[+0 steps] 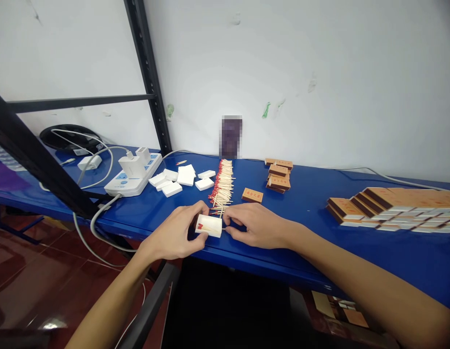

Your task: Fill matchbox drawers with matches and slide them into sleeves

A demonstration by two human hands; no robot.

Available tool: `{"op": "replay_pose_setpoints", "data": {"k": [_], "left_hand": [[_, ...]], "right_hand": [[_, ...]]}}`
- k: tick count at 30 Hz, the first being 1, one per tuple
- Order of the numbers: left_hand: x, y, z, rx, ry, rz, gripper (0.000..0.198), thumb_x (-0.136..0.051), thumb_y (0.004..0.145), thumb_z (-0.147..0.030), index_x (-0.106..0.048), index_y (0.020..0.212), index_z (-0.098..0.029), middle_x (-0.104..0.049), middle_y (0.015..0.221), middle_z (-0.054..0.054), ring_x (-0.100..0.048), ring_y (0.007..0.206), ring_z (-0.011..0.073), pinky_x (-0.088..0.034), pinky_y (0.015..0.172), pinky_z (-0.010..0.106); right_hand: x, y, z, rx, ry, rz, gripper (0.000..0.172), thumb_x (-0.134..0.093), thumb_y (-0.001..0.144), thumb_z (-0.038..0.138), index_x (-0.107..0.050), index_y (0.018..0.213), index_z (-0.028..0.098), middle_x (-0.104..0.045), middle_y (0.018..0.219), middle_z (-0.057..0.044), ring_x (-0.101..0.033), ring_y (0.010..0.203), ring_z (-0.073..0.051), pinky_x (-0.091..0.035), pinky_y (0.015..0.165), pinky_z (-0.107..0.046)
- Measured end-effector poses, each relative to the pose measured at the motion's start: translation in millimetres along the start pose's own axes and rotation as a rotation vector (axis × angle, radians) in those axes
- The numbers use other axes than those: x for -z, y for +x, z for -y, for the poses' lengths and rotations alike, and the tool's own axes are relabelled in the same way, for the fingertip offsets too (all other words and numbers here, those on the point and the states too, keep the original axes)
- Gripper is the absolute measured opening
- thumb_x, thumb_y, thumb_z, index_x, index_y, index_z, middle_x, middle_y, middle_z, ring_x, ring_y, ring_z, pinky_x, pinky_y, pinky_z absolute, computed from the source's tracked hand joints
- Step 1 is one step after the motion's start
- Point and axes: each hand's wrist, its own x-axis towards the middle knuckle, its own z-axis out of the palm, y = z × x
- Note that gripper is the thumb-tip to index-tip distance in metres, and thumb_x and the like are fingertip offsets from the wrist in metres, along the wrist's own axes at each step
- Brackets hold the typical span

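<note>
My left hand [179,230] is closed around a small white matchbox tray [214,224], thumb on the near side and fingers on the far side. A few red-headed matches [201,226] lie in the tray, heads toward the left. At the tray's right end my right hand [248,223] pinches what looks like the pale end of a match [224,229], mostly hidden by the fingertips. Just beyond both hands a long row of loose matches [225,179] runs back toward the wall, red heads to the left. An orange-brown matchbox sleeve [252,195] lies right of the row.
Several white trays [186,175] lie left of the matches. More matchbox sleeves [279,175] are heaped behind on the right, and stacked matchboxes [399,208] fill the far right. A power strip [133,182] with cables sits beside the black shelf post [152,77] on the blue table [304,232].
</note>
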Motion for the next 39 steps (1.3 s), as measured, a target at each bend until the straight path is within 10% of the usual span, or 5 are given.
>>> {"op": "replay_pose_setpoints", "data": {"k": [12, 19, 28, 39], "left_hand": [[-2.3, -4, 1, -0.003, 0.071, 0.082, 0.027, -0.063, 0.072, -0.028, -0.052, 0.095, -0.023, -0.055, 0.080, -0.002, -0.050, 0.078, 0.0184, -0.038, 0.077, 0.031], [-5.8, 2, 1, 0.080, -0.040, -0.023, 0.022, -0.062, 0.079, -0.028, -0.049, 0.096, -0.023, -0.046, 0.066, -0.007, -0.046, 0.059, 0.0115, -0.035, 0.059, 0.024], [-7.2, 2, 3, 0.056, -0.048, -0.061, 0.023, -0.062, 0.079, -0.026, -0.050, 0.099, -0.023, -0.042, 0.064, -0.008, -0.043, 0.057, 0.0102, -0.033, 0.056, 0.022], [-2.2, -3, 1, -0.010, 0.035, 0.055, 0.028, -0.064, 0.075, -0.028, -0.052, 0.099, -0.023, -0.055, 0.079, -0.004, -0.051, 0.074, 0.0155, -0.038, 0.075, 0.029]], "right_hand": [[-2, 2, -11, -0.064, -0.071, -0.031, 0.014, -0.041, 0.096, 0.026, -0.051, 0.089, 0.019, -0.060, 0.074, -0.001, -0.049, 0.064, -0.014, -0.029, 0.060, -0.026], [-1, 3, -14, -0.223, -0.110, -0.183, 0.013, -0.040, 0.097, 0.027, -0.049, 0.092, 0.020, -0.057, 0.072, 0.000, -0.050, 0.065, -0.016, -0.028, 0.059, -0.026], [-9, 6, 4, -0.067, -0.004, -0.180, 0.016, -0.039, 0.099, 0.030, -0.050, 0.094, 0.019, -0.059, 0.070, 0.000, -0.052, 0.065, -0.015, -0.033, 0.069, -0.030], [-12, 5, -15, -0.010, -0.040, -0.114, 0.021, -0.041, 0.098, 0.021, -0.056, 0.113, 0.022, -0.065, 0.111, -0.006, -0.060, 0.097, -0.019, -0.041, 0.081, -0.032]]}}
